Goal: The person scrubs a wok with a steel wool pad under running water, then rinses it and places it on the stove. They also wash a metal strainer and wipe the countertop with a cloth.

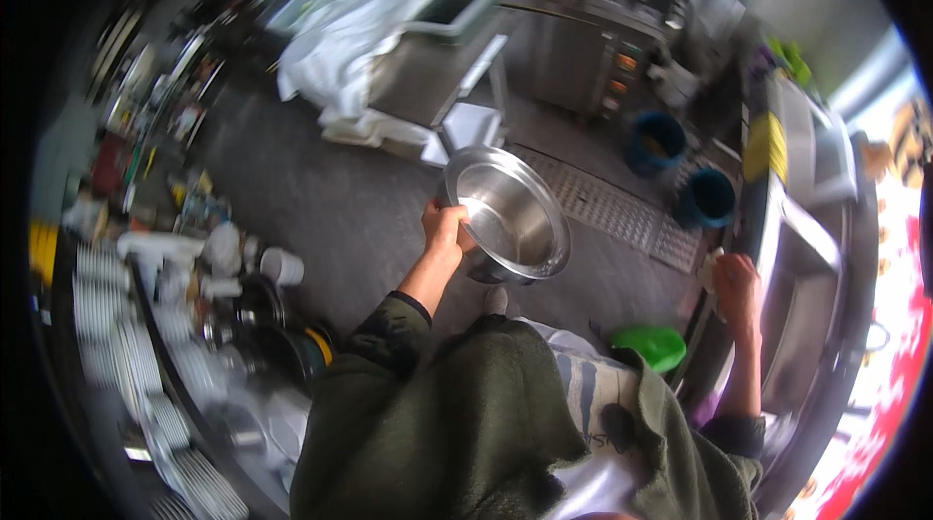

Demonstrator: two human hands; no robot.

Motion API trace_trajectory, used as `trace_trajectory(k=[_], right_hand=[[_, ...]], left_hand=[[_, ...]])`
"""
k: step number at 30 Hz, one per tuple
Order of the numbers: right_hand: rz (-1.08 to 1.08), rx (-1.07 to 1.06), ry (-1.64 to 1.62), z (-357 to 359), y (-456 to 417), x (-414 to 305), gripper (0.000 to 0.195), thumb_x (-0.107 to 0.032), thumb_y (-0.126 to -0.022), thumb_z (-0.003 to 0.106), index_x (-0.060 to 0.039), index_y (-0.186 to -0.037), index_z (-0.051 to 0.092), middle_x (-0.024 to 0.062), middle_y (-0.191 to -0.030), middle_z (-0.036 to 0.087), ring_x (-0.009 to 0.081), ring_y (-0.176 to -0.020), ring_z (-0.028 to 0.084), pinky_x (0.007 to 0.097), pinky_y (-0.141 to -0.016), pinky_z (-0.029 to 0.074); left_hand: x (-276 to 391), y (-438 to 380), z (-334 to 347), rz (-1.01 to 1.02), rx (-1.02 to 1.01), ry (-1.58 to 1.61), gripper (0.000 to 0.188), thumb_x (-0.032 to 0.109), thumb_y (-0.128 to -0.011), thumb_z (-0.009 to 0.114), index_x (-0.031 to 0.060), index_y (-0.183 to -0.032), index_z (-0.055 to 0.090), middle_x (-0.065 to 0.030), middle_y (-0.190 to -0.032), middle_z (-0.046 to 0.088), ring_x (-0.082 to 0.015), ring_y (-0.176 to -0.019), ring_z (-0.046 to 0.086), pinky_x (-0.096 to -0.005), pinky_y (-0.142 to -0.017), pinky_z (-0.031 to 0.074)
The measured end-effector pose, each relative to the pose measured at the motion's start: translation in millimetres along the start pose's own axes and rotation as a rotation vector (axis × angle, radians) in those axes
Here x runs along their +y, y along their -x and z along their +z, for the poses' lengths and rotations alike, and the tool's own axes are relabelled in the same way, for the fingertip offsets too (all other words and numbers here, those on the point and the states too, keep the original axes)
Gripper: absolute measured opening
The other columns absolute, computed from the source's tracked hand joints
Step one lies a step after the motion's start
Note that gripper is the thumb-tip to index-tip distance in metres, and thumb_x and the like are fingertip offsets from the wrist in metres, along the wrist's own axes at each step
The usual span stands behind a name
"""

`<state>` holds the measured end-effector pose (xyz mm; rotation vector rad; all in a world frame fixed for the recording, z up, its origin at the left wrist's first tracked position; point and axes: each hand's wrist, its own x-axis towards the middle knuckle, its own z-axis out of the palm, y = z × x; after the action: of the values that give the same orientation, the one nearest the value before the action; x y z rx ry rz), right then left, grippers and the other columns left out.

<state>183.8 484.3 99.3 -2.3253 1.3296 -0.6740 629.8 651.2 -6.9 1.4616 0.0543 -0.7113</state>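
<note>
My left hand point(442, 230) grips a deep stainless steel pot point(519, 225) by its wide rim, the thumb lying over the edge. The pot is tilted with its mouth towards me, and its inside looks bare. Off to the right, my right hand point(738, 290) is closed around a pale, blurred thing point(707, 271), perhaps a cloth. That hand is beside the front edge of a steel sink point(802, 316).
A perforated metal floor grate point(612, 212) runs past two blue bins point(705, 199) point(654, 144). A white cloth point(328, 46) drapes a steel table point(423, 75). Stacked white plates point(135, 356) line shelves at left. A green plastic object point(649, 347) lies low near the sink.
</note>
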Motion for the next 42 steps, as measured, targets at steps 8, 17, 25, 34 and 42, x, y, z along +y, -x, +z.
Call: trace_trajectory(k=[8, 17, 25, 34, 42], right_hand=[[-0.339, -0.154, 0.045, 110, -73, -71, 0.012, -0.007, -0.077, 0.063, -0.0007, -0.086, 0.066, 0.0169, -0.085, 0.065, 0.0349, -0.079, 0.063, 0.0385, -0.071, 0.051], [-0.531, -0.39, -0.013, 280, -163, -281, 0.019, -0.019, -0.076, 0.067, -0.0036, -0.087, 0.069, 0.0167, -0.089, 0.066, 0.0338, -0.086, 0.064, 0.0398, -0.075, 0.051], [-0.803, -0.587, -0.174, 408, -230, -492, 0.018, -0.02, -0.081, 0.062, -0.0083, -0.092, 0.069, 0.0147, -0.095, 0.066, 0.0338, -0.085, 0.064, 0.0393, -0.075, 0.051], [-1.061, -0.676, -0.447, 590, -310, -710, 0.013, -0.014, -0.081, 0.061, -0.0074, -0.09, 0.067, 0.0125, -0.087, 0.064, 0.0337, -0.083, 0.062, 0.0406, -0.074, 0.05], [-1.08, -0.755, -0.541, 731, -356, -898, 0.017, -0.021, -0.079, 0.064, -0.009, -0.09, 0.069, 0.0147, -0.091, 0.065, 0.0329, -0.083, 0.063, 0.0398, -0.075, 0.051]], left_hand=[[23, -12, -177, 0.014, 0.466, -0.034, 0.044, -0.001, -0.048, 0.055, -0.0038, -0.092, 0.054, -0.0114, -0.085, 0.057, -0.0256, -0.076, 0.056, -0.0378, -0.059, 0.046], [30, -78, -389, 0.187, 0.601, -0.176, 0.036, 0.001, -0.062, 0.058, -0.0043, -0.098, 0.054, -0.0136, -0.088, 0.061, -0.0265, -0.086, 0.061, -0.0386, -0.072, 0.047], [32, -147, -543, 0.05, 0.983, -0.497, 0.036, 0.004, -0.062, 0.063, -0.0038, -0.096, 0.055, -0.0142, -0.085, 0.061, -0.0279, -0.081, 0.061, -0.0394, -0.074, 0.047], [99, -196, -679, -0.01, 1.128, -0.559, 0.032, 0.009, -0.066, 0.064, 0.0006, -0.096, 0.054, -0.0143, -0.079, 0.055, -0.0257, -0.066, 0.052, -0.0386, -0.057, 0.039], [211, -242, -686, -0.399, 1.311, -0.712, 0.05, 0.031, -0.06, 0.072, -0.0019, -0.097, 0.061, -0.0238, -0.115, 0.056, -0.0402, -0.117, 0.045, -0.0459, -0.1, 0.038]])
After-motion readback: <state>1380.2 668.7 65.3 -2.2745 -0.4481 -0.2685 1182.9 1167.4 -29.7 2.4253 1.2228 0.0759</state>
